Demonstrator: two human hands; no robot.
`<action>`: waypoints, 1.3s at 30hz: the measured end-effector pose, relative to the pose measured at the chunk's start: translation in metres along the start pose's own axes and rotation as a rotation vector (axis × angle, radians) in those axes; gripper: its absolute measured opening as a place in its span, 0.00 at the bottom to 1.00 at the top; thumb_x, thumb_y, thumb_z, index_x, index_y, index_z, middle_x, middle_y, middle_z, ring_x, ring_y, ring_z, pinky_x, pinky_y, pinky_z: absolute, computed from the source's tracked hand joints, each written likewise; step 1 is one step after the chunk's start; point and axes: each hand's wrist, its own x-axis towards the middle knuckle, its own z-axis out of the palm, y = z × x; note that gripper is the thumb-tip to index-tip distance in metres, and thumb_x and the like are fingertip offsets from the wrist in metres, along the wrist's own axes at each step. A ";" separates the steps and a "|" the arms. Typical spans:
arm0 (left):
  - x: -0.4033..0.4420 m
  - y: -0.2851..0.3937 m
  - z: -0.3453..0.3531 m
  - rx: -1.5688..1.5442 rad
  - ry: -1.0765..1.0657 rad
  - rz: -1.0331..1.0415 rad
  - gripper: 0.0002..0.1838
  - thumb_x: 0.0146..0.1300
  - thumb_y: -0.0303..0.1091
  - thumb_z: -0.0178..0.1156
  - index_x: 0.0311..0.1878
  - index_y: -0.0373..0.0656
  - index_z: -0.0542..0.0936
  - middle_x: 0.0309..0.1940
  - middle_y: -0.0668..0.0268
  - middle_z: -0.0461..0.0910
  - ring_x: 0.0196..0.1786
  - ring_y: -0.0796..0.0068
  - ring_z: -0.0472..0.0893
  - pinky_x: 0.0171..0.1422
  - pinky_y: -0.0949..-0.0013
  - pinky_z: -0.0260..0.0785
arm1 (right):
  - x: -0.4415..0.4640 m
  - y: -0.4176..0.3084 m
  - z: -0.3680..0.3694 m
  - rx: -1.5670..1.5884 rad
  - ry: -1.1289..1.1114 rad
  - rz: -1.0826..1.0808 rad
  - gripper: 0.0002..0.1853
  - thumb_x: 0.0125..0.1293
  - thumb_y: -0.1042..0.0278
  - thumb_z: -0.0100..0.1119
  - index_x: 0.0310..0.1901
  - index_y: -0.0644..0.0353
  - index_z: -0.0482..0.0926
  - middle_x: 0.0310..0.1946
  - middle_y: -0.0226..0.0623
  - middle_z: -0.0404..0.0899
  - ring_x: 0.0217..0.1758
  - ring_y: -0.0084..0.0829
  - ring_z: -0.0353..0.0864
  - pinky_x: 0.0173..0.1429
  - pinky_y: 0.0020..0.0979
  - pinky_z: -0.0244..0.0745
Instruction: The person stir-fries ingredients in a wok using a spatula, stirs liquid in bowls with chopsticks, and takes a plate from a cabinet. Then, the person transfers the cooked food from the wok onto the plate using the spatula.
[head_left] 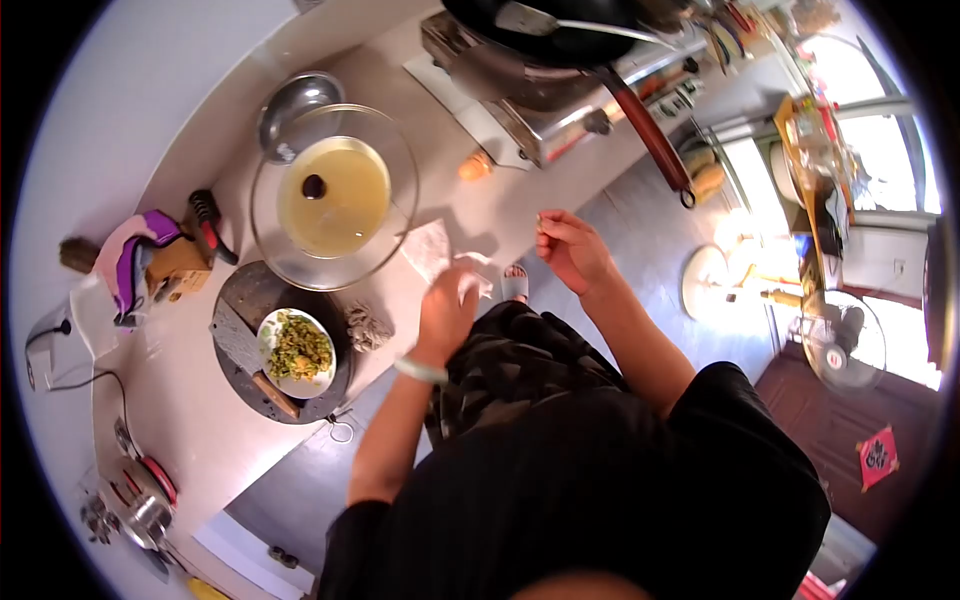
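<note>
My left hand [447,312] is at the counter's front edge, its fingers on a crumpled white tissue [432,250]. Over the floor to the right, my right hand [572,250] is raised with its fingers curled together; what they hold, if anything, is too small to name. Left of the tissue stands a bowl of yellowish liquid [350,205] under a glass lid [400,180] with a dark knob. A plate of chopped green and yellow food [298,350] rests on a round dark board [262,290], beside a cleaver [238,342].
A dark pan [560,42] with a long red-brown handle [645,125] sits on the gas stove [530,120]. Behind the lid is a metal bowl [300,100]. A grey rag [368,327] lies right of the board. Fans stand at the far right.
</note>
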 end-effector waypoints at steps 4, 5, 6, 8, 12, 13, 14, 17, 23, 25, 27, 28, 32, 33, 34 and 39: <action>0.086 -0.012 0.043 0.256 0.069 0.146 0.24 0.56 0.27 0.61 0.57 0.38 0.72 0.58 0.50 0.71 0.58 0.49 0.73 0.59 0.54 0.68 | -0.025 -0.015 0.006 0.113 -0.051 0.041 0.04 0.67 0.74 0.55 0.42 0.62 0.75 0.34 0.32 0.75 0.34 0.22 0.72 0.38 0.24 0.69; 0.102 -0.007 0.048 0.317 0.108 0.144 0.27 0.55 0.27 0.62 0.59 0.39 0.70 0.61 0.49 0.69 0.61 0.48 0.70 0.62 0.53 0.66 | -0.027 -0.019 0.005 0.134 -0.076 0.048 0.04 0.67 0.74 0.54 0.42 0.62 0.75 0.35 0.32 0.75 0.34 0.22 0.72 0.38 0.24 0.69; 0.112 -0.003 0.054 0.379 0.149 0.139 0.29 0.54 0.27 0.63 0.61 0.39 0.68 0.63 0.49 0.66 0.64 0.48 0.68 0.64 0.51 0.63 | -0.027 -0.021 0.003 0.182 -0.013 0.081 0.06 0.67 0.73 0.54 0.42 0.64 0.76 0.30 0.32 0.75 0.30 0.25 0.74 0.36 0.24 0.70; 0.125 -0.004 0.066 0.427 0.176 0.088 0.35 0.52 0.27 0.65 0.65 0.42 0.64 0.67 0.49 0.60 0.67 0.47 0.63 0.67 0.49 0.60 | -0.029 -0.025 -0.010 0.163 -0.033 0.115 0.06 0.66 0.73 0.55 0.42 0.63 0.75 0.30 0.32 0.75 0.30 0.24 0.73 0.36 0.23 0.70; 0.153 -0.007 0.075 0.510 0.215 -0.017 0.44 0.49 0.29 0.69 0.69 0.46 0.58 0.69 0.50 0.58 0.70 0.47 0.60 0.69 0.49 0.57 | -0.030 -0.043 -0.032 0.096 -0.026 0.213 0.06 0.65 0.71 0.57 0.42 0.61 0.75 0.29 0.31 0.75 0.30 0.23 0.73 0.35 0.23 0.69; 0.157 -0.009 0.077 0.532 0.218 -0.031 0.44 0.49 0.30 0.70 0.70 0.46 0.58 0.69 0.50 0.58 0.70 0.47 0.60 0.69 0.49 0.57 | -0.030 -0.046 -0.039 0.094 -0.017 0.234 0.06 0.65 0.71 0.58 0.42 0.61 0.75 0.29 0.31 0.75 0.30 0.23 0.73 0.35 0.23 0.69; 0.162 -0.011 0.076 0.551 0.234 -0.035 0.44 0.49 0.30 0.70 0.69 0.46 0.59 0.68 0.50 0.59 0.69 0.47 0.61 0.70 0.49 0.56 | -0.029 -0.047 -0.046 0.124 0.009 0.247 0.05 0.65 0.73 0.57 0.41 0.62 0.76 0.29 0.31 0.75 0.29 0.24 0.72 0.36 0.26 0.69; 0.175 -0.018 0.073 0.551 0.179 -0.070 0.43 0.50 0.31 0.70 0.69 0.49 0.60 0.67 0.51 0.61 0.68 0.47 0.63 0.69 0.49 0.57 | -0.030 -0.058 -0.057 0.133 0.019 0.269 0.03 0.66 0.75 0.55 0.39 0.62 0.77 0.29 0.32 0.75 0.27 0.26 0.71 0.36 0.30 0.70; 0.186 -0.012 0.064 0.629 0.048 -0.133 0.33 0.53 0.30 0.65 0.64 0.52 0.68 0.61 0.53 0.66 0.62 0.49 0.69 0.63 0.50 0.65 | -0.021 -0.069 -0.078 0.153 0.040 0.311 0.02 0.65 0.77 0.55 0.36 0.62 0.77 0.25 0.35 0.75 0.25 0.27 0.70 0.36 0.31 0.70; 0.193 -0.013 0.066 0.624 0.105 -0.112 0.28 0.50 0.26 0.63 0.58 0.50 0.74 0.55 0.55 0.71 0.57 0.52 0.73 0.60 0.54 0.69 | -0.017 -0.075 -0.080 0.111 0.039 0.302 0.02 0.64 0.77 0.56 0.36 0.62 0.78 0.23 0.34 0.74 0.25 0.27 0.71 0.34 0.27 0.69; 0.194 -0.015 0.067 0.615 0.118 -0.110 0.24 0.51 0.26 0.62 0.55 0.49 0.76 0.52 0.55 0.74 0.54 0.53 0.75 0.57 0.56 0.71 | -0.016 -0.078 -0.081 0.094 0.044 0.303 0.02 0.64 0.77 0.57 0.37 0.62 0.78 0.23 0.33 0.74 0.25 0.26 0.71 0.33 0.25 0.69; 0.195 -0.020 0.069 0.630 0.170 -0.053 0.22 0.52 0.25 0.61 0.53 0.49 0.78 0.48 0.56 0.76 0.49 0.54 0.78 0.53 0.58 0.74 | -0.015 -0.078 -0.086 0.076 0.023 0.299 0.02 0.65 0.77 0.56 0.37 0.62 0.78 0.26 0.33 0.75 0.27 0.25 0.71 0.34 0.25 0.68; 0.192 -0.029 0.072 0.489 0.223 0.002 0.23 0.52 0.24 0.63 0.55 0.43 0.76 0.46 0.54 0.76 0.42 0.56 0.80 0.47 0.61 0.76 | -0.016 -0.080 -0.102 0.028 -0.003 0.294 0.02 0.66 0.76 0.54 0.39 0.60 0.77 0.32 0.31 0.75 0.31 0.23 0.72 0.36 0.25 0.67; 0.188 -0.022 0.072 0.368 0.234 -0.030 0.23 0.52 0.24 0.63 0.55 0.43 0.76 0.46 0.55 0.76 0.43 0.57 0.80 0.48 0.61 0.76 | -0.015 -0.083 -0.102 0.019 -0.005 0.280 0.02 0.66 0.76 0.54 0.39 0.60 0.77 0.32 0.31 0.75 0.31 0.23 0.72 0.36 0.25 0.67; 0.182 -0.015 0.072 0.248 0.246 -0.061 0.23 0.53 0.24 0.63 0.55 0.43 0.76 0.45 0.56 0.77 0.43 0.58 0.80 0.48 0.62 0.77 | -0.014 -0.084 -0.102 0.004 0.017 0.287 0.02 0.66 0.76 0.55 0.39 0.60 0.77 0.31 0.31 0.75 0.31 0.23 0.72 0.36 0.25 0.67; 0.132 0.027 0.078 -0.110 0.223 -0.217 0.25 0.55 0.26 0.66 0.58 0.42 0.74 0.50 0.58 0.77 0.48 0.66 0.81 0.49 0.68 0.78 | 0.000 -0.073 -0.101 -0.178 -0.019 0.227 0.03 0.66 0.74 0.57 0.40 0.61 0.77 0.29 0.30 0.75 0.29 0.22 0.71 0.36 0.23 0.67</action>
